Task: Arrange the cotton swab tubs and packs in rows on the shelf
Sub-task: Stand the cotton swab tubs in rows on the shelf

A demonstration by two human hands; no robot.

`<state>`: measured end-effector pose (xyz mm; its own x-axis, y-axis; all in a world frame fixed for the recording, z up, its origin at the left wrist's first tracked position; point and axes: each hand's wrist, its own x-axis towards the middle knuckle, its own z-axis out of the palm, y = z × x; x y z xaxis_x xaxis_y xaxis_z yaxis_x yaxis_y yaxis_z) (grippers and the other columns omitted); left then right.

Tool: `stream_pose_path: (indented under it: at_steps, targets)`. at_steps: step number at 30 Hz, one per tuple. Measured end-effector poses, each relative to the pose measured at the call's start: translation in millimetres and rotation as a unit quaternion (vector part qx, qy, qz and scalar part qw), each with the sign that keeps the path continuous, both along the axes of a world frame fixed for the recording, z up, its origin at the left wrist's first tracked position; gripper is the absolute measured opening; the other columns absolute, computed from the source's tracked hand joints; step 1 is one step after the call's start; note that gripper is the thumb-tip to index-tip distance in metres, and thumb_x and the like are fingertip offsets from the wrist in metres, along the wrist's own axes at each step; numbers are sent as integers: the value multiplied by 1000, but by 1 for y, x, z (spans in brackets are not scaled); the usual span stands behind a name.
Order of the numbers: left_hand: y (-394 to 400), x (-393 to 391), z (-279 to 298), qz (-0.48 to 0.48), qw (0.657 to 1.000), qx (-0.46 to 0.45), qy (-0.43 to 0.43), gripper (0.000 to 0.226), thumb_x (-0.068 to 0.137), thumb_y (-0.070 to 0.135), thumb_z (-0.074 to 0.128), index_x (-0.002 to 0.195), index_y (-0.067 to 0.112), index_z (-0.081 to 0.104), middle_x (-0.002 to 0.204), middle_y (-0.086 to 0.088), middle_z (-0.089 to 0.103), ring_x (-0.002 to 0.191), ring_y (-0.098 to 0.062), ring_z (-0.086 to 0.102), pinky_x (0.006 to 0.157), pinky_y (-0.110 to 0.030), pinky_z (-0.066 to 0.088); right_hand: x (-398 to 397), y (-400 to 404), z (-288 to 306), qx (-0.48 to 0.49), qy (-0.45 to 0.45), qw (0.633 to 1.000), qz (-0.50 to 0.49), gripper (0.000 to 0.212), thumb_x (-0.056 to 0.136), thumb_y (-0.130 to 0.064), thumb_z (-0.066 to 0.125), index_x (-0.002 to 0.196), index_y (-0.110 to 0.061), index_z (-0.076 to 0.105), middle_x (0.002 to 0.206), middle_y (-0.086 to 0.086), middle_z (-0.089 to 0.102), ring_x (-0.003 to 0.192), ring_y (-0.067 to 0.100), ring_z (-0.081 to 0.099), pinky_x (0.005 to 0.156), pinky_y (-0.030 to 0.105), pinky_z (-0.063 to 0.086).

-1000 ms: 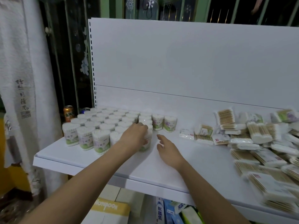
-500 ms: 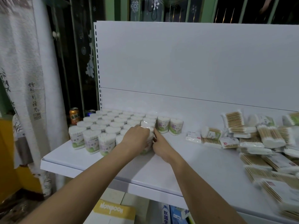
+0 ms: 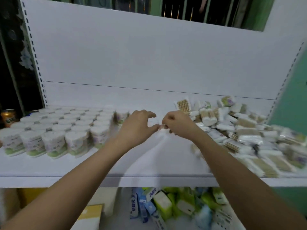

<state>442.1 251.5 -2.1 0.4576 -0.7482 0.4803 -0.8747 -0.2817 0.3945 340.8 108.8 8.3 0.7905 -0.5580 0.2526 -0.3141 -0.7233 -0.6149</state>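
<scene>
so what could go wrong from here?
1. The loose heap of clear flat packs of wooden-stick cotton swabs runs to the white metal shelf's front lip; a nudge from the right forearm could tip packs off.
2. The left hand hangs beside the rows of white round swab tubs; a knock may topple several.
3. The right hand pinches something small, blurred; the grip looks slight, so it might drop.

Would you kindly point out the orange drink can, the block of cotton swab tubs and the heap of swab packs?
orange drink can (image 3: 7, 117), head view, on its printed side.
cotton swab tubs (image 3: 54, 143), head view, on a front-row tub's label.
swab packs (image 3: 247, 130), head view, on a pack mid-heap.
</scene>
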Motion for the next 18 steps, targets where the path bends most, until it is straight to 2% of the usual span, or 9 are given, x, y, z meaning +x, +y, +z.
stream_pose_path:
  at_steps: [2, 4, 6, 7, 11, 15, 18]
  targets:
    - [-17, -28, 0, -38, 999, 0, 23, 43, 89, 38, 63, 129, 22, 59, 130, 6, 59, 121, -14, 51, 98, -30, 41, -35, -18, 7, -22, 22, 999, -30, 22, 93, -24, 51, 79, -16, 66, 81, 3, 70, 72, 22, 65, 64, 36, 52]
    - [-35, -54, -4, -69, 997, 5, 40, 42, 88, 38, 65, 127, 23, 61, 127, 7, 61, 115, -12, 55, 94, -28, 43, -69, -38, 10, -37, 30, 997, -60, 23, 94, -25, 52, 81, -13, 66, 78, 5, 69, 64, 18, 60, 57, 32, 48]
    - [-52, -78, -11, -101, 993, 25, 50, 45, 88, 41, 66, 129, 26, 58, 129, 9, 59, 113, -9, 54, 94, -26, 43, -101, -57, 9, -45, 47, 995, -80, 23, 96, -26, 52, 87, -11, 67, 81, 7, 71, 66, 19, 62, 61, 33, 50]
    - [-60, -90, -15, -118, 991, 43, 56, 48, 87, 43, 67, 132, 28, 56, 132, 10, 57, 116, -9, 52, 95, -26, 42, -115, -66, 7, -41, 61, 994, -83, 22, 96, -27, 53, 88, -11, 67, 82, 7, 71, 68, 19, 63, 63, 33, 52]
    - [-94, -128, -37, -164, 976, 115, 81, 63, 83, 47, 70, 139, 31, 47, 142, 8, 47, 128, -12, 44, 99, -23, 34, -151, -95, -8, -2, 143, 988, -58, 15, 97, -29, 57, 88, -18, 63, 83, 3, 68, 63, 15, 63, 55, 29, 52]
    - [-122, -132, -54, -117, 981, 123, 94, 54, 84, 45, 70, 133, 28, 54, 128, -3, 58, 114, -15, 54, 88, -21, 39, -162, -110, -19, 31, 113, 993, -10, 14, 96, -20, 57, 99, -9, 65, 85, -6, 61, 70, 18, 65, 62, 33, 57]
    - [-138, -124, -56, -53, 989, 127, 47, 57, 83, 54, 65, 134, 30, 53, 133, -2, 56, 123, -21, 48, 98, -31, 40, -160, -124, -20, 14, 69, 997, -23, 9, 94, -20, 57, 91, -16, 64, 80, -5, 60, 69, 18, 61, 59, 30, 50]
